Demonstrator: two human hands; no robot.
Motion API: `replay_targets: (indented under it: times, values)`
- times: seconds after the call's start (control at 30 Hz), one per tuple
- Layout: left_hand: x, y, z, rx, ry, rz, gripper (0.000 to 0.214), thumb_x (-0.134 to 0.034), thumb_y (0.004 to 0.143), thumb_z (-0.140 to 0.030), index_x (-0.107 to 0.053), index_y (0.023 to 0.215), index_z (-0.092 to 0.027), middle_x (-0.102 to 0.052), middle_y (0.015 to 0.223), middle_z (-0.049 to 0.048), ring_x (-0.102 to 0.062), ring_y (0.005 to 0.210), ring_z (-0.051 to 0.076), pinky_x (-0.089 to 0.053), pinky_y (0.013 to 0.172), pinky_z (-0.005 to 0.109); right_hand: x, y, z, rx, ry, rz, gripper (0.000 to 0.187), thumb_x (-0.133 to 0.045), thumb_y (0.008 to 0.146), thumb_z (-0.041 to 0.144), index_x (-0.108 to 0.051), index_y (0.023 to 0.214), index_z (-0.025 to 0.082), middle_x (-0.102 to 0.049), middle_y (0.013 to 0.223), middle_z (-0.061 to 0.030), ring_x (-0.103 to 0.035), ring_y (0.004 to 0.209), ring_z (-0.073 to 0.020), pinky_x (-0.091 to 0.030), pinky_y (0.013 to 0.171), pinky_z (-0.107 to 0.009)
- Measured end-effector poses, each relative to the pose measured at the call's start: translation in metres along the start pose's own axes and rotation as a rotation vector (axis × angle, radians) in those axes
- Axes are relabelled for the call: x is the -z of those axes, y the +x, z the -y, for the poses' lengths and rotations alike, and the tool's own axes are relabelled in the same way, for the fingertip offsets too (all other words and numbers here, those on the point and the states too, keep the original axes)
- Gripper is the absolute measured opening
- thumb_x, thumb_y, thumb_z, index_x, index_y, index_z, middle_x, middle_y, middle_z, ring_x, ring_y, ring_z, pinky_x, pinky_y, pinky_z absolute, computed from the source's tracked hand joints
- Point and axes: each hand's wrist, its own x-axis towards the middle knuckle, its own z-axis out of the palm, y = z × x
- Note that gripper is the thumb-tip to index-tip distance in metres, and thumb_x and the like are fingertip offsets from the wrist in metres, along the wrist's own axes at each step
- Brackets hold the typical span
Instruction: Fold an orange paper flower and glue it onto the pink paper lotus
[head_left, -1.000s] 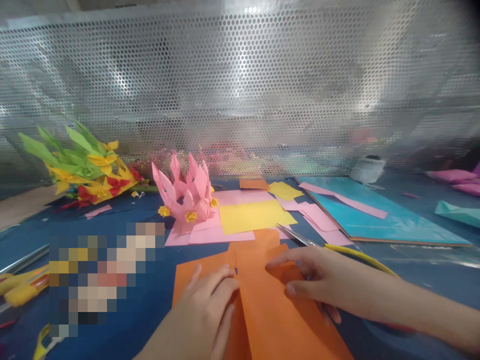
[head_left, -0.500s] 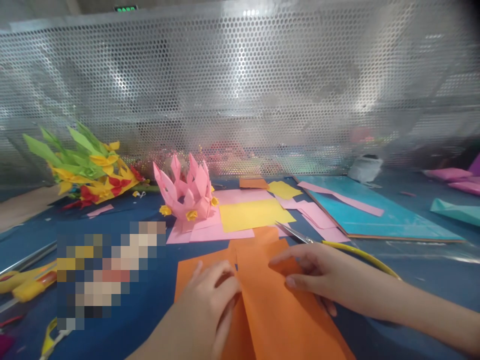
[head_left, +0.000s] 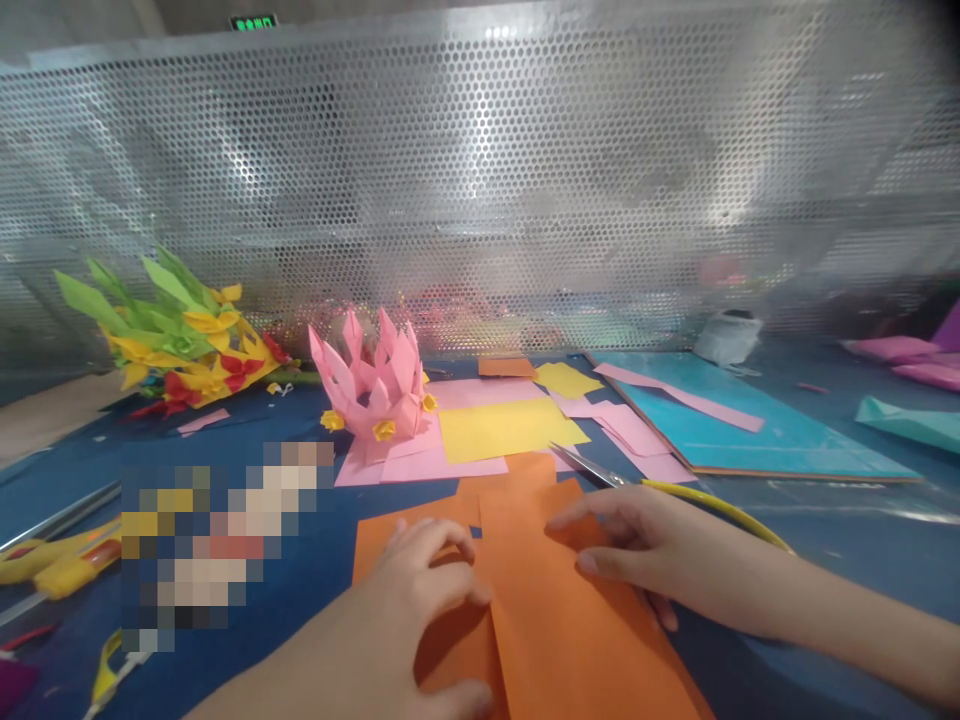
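Two overlapping pieces of orange paper lie in front of me: a right-hand orange sheet [head_left: 570,610] and a left-hand orange sheet [head_left: 454,640] partly under it. My left hand [head_left: 420,610] rests over the left piece, its fingers bent but apart from the thumb near the seam. With fingers stretched out, my right hand [head_left: 637,550] touches the right sheet near its upper right edge. Beneath that hand pass scissors [head_left: 589,465] with yellow handles; their blades point up left. Behind is a yellow sheet [head_left: 514,430] on pink paper [head_left: 420,465].
A folded pink paper crown [head_left: 375,390] stands behind, left of centre. Farther left is a green, yellow and red paper piece [head_left: 187,340]. A yellow glue gun [head_left: 67,565] lies at left, beside a blurred-out patch. At right is a blue board [head_left: 750,430]; a perforated metal panel [head_left: 480,180] rises behind.
My left hand has opened wider; its thumb has come down and away from the fingers. The right hand stays nearly still on the orange sheet.
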Motion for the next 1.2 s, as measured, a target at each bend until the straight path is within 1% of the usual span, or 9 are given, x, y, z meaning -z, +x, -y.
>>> replay_targets:
  times: [0.23, 0.37, 0.47, 0.57, 0.7, 0.87, 1.03, 1.1, 1.2]
  values:
    - [0.004, 0.002, -0.005, 0.023, 0.043, 0.089, 0.028, -0.067, 0.066, -0.010, -0.071, 0.087, -0.028, -0.050, 0.102, -0.0007, -0.056, 0.097, 0.021, -0.049, 0.087, 0.037, -0.001, -0.004, -0.008, 0.034, 0.075, 0.015, 0.028, -0.056, 0.084, 0.022, -0.064, 0.111, 0.016, -0.054, 0.043, 0.0067, -0.049, 0.034, -0.0067, -0.041, 0.038, -0.015]
    - [0.006, 0.002, -0.005, -0.145, 0.079, 0.069, 0.019, -0.063, 0.073, -0.013, -0.073, 0.074, -0.028, -0.055, 0.088, -0.0010, -0.057, 0.089, 0.019, -0.052, 0.076, 0.033, 0.000, -0.003, -0.011, 0.024, 0.109, -0.012, 0.029, -0.059, 0.083, 0.024, -0.064, 0.110, 0.016, -0.051, 0.042, 0.0080, -0.048, 0.033, -0.0067, -0.041, 0.038, -0.015]
    - [0.007, 0.003, -0.007, -0.249, 0.059, 0.045, 0.023, -0.057, 0.079, -0.016, -0.073, 0.070, -0.029, -0.060, 0.083, -0.0011, -0.058, 0.088, 0.018, -0.051, 0.080, 0.033, 0.000, -0.003, -0.016, 0.033, 0.137, -0.055, 0.032, -0.062, 0.082, 0.030, -0.064, 0.111, 0.017, -0.055, 0.052, 0.0058, -0.050, 0.037, -0.0072, -0.043, 0.038, -0.017]
    - [0.005, 0.002, -0.008, -0.228, 0.138, 0.065, 0.019, -0.063, 0.074, -0.011, -0.071, 0.068, -0.027, -0.061, 0.082, -0.0026, -0.059, 0.085, 0.017, -0.048, 0.085, 0.033, -0.004, -0.009, -0.023, -0.004, 0.213, -0.049, 0.043, -0.063, 0.081, 0.037, -0.059, 0.121, 0.021, -0.062, 0.069, 0.0019, -0.054, 0.040, -0.0081, -0.046, 0.037, -0.019]
    - [-0.008, 0.001, 0.008, -0.270, 0.270, -0.040, 0.018, -0.067, 0.074, -0.020, -0.073, 0.086, -0.031, -0.064, 0.084, -0.0009, -0.059, 0.082, 0.020, -0.048, 0.075, 0.031, -0.016, -0.025, -0.023, -0.103, 0.291, 0.081, 0.049, -0.064, 0.081, 0.029, -0.051, 0.128, 0.021, -0.056, 0.057, 0.0065, -0.051, 0.034, -0.0058, -0.040, 0.034, -0.015]
    - [-0.033, 0.002, 0.036, -0.245, 0.210, -0.157, 0.014, -0.059, 0.082, -0.037, -0.072, 0.086, -0.035, -0.064, 0.081, -0.0009, -0.058, 0.081, 0.020, -0.047, 0.070, 0.029, -0.023, -0.035, -0.015, -0.159, 0.327, 0.076, 0.045, -0.061, 0.081, 0.015, -0.053, 0.125, 0.016, -0.047, 0.047, 0.0103, -0.041, 0.033, -0.0034, -0.036, 0.035, -0.012]
    - [-0.053, 0.013, 0.038, -0.136, 0.156, -0.063, 0.019, -0.078, 0.060, -0.041, -0.067, 0.067, -0.027, -0.058, 0.070, -0.0032, -0.056, 0.075, 0.019, -0.043, 0.090, 0.043, -0.018, -0.033, -0.019, -0.137, 0.327, 0.060, 0.047, -0.062, 0.080, 0.016, -0.052, 0.126, 0.014, -0.046, 0.046, 0.0101, -0.040, 0.035, -0.0045, -0.037, 0.035, -0.013]
    - [-0.056, 0.015, 0.037, -0.123, 0.107, 0.023, 0.020, -0.079, 0.059, -0.033, -0.062, 0.061, -0.023, -0.057, 0.070, -0.0060, -0.056, 0.067, 0.014, -0.030, 0.103, 0.054, -0.016, -0.033, -0.021, -0.147, 0.297, 0.042, 0.047, -0.061, 0.080, 0.016, -0.052, 0.126, 0.013, -0.046, 0.047, 0.0100, -0.040, 0.036, -0.0046, -0.037, 0.035, -0.013]
    - [-0.056, 0.014, 0.041, -0.188, 0.070, 0.119, 0.018, -0.078, 0.065, -0.021, -0.060, 0.062, -0.021, -0.057, 0.073, -0.0088, -0.055, 0.063, 0.008, -0.015, 0.108, 0.062, -0.015, -0.034, -0.022, -0.156, 0.260, 0.023, 0.044, -0.061, 0.081, 0.016, -0.054, 0.125, 0.013, -0.045, 0.045, 0.0098, -0.041, 0.036, -0.0049, -0.038, 0.035, -0.013]
